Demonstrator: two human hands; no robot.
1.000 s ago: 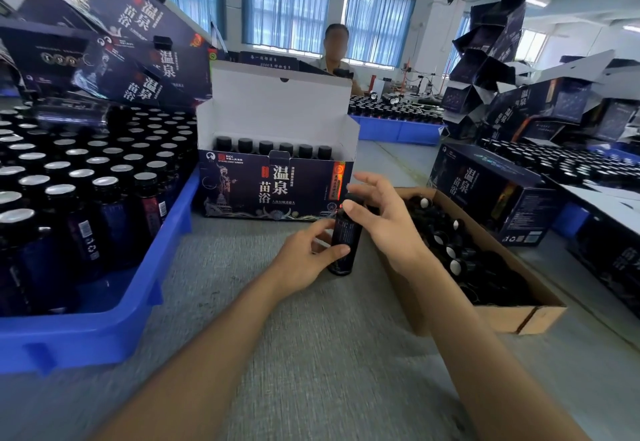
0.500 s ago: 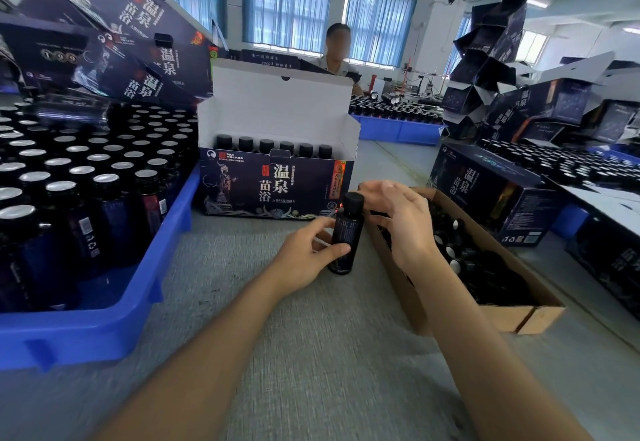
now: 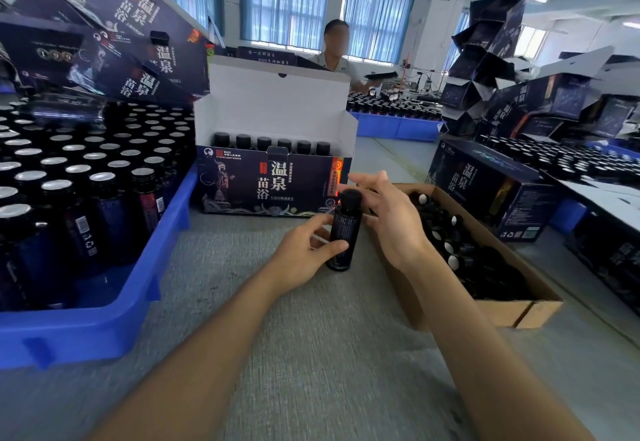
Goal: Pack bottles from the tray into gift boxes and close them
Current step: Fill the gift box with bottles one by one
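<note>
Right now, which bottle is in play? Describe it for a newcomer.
Find the open gift box in the middle. Before its right corner, an upright bottle sits in the left hand. Unlike the silver-topped tray bottles, it has a black cap and stands alone.

Left hand (image 3: 304, 256) curled, right hand (image 3: 390, 221) splayed

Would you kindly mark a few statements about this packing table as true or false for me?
1. The left hand grips a dark bottle upright. True.
2. The gift box is closed. False: its lid stands open, and a row of capped bottles shows inside.
3. The blue tray is empty. False: it holds many silver-topped bottles.
4. A cardboard box sits beside the right hand. True.
</note>
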